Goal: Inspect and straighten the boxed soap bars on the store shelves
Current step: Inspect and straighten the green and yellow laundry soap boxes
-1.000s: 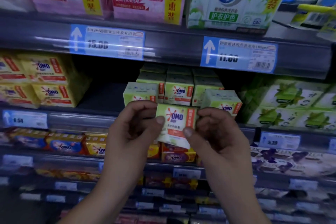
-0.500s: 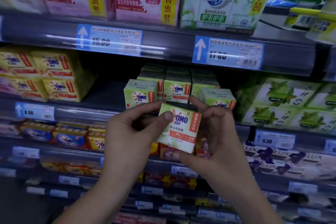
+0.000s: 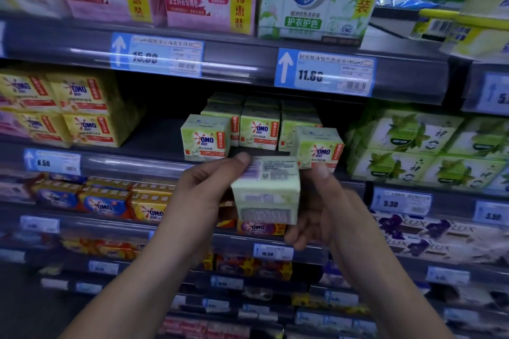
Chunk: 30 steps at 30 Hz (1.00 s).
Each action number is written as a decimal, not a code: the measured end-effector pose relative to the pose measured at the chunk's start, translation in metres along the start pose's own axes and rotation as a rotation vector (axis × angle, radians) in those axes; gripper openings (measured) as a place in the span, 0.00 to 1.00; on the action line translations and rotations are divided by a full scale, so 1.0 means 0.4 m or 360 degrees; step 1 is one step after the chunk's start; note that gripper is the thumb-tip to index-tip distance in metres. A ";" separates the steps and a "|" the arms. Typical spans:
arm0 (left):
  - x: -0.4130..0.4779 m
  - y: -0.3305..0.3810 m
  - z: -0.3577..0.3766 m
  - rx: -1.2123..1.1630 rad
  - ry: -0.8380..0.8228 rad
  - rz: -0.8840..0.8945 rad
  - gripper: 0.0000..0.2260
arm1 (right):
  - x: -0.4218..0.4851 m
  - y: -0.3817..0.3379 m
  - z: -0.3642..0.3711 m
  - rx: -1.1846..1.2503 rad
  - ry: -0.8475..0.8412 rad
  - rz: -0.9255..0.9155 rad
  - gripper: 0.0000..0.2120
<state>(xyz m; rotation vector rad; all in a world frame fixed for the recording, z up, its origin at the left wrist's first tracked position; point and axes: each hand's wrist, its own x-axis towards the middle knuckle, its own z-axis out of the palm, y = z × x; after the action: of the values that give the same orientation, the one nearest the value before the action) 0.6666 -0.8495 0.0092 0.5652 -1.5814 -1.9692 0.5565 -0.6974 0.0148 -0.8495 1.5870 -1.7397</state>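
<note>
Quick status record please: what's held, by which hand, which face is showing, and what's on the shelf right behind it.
held item: pale green soap box
left hand: grips the box's left side, thumb on its top edge
right hand: supports the box's right side and underside
face showing: back and side panels with small print; no OMO logo visible
shelf behind: green OMO boxes in rows, logos forward
front right box: turned slightly askew
nearest price tag: 11.60, arrow pointing up
</note>
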 end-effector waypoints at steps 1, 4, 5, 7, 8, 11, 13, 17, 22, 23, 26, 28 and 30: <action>0.000 0.001 0.001 0.0011 0.0019 -0.0033 0.17 | -0.003 -0.001 -0.003 -0.0038 -0.0027 -0.0001 0.32; 0.000 -0.002 0.003 0.0035 0.0087 -0.0048 0.19 | -0.011 0.001 -0.010 -0.0131 -0.0063 0.0030 0.29; 0.000 -0.005 0.002 0.0042 0.0104 -0.0045 0.21 | -0.012 0.001 -0.011 -0.0140 -0.0067 0.0037 0.27; -0.001 -0.014 0.000 0.0076 0.0077 -0.0058 0.23 | -0.013 0.001 -0.013 -0.0122 -0.0045 0.0042 0.26; -0.003 -0.019 -0.002 0.0101 0.0033 -0.0069 0.25 | -0.013 0.001 -0.015 -0.0100 -0.0020 0.0046 0.27; -0.010 -0.023 -0.006 0.0116 -0.0168 -0.0090 0.25 | -0.012 0.009 -0.022 -0.0026 0.0060 0.0034 0.27; -0.018 -0.019 -0.006 0.0135 -0.0311 -0.0070 0.21 | -0.010 0.019 -0.025 -0.0008 0.0141 0.0039 0.28; -0.029 -0.022 0.000 0.0426 -0.0299 0.0255 0.19 | 0.000 0.023 -0.023 -0.0001 0.0205 0.0137 0.31; -0.037 -0.016 0.017 0.0652 -0.0016 0.0647 0.21 | 0.012 0.036 -0.031 0.0350 0.0061 0.0266 0.20; -0.037 -0.016 0.017 0.0653 -0.0008 0.0682 0.21 | 0.011 0.041 -0.033 0.0383 0.0062 0.0269 0.20; -0.033 -0.020 0.011 0.0699 -0.0058 0.0719 0.23 | 0.007 0.040 -0.034 0.0503 0.0084 0.0236 0.20; -0.029 -0.025 0.003 0.0639 -0.0168 0.0633 0.25 | 0.007 0.038 -0.039 0.0554 0.0101 0.0138 0.22; -0.028 -0.035 -0.006 0.0536 -0.0306 0.0465 0.29 | 0.005 0.039 -0.047 0.0568 0.0133 -0.0051 0.21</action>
<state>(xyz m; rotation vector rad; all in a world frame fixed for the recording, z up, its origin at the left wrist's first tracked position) 0.6745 -0.8418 -0.0049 0.2545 -2.0081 -1.5896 0.5408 -0.6890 -0.0018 -0.6363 1.2619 -2.0239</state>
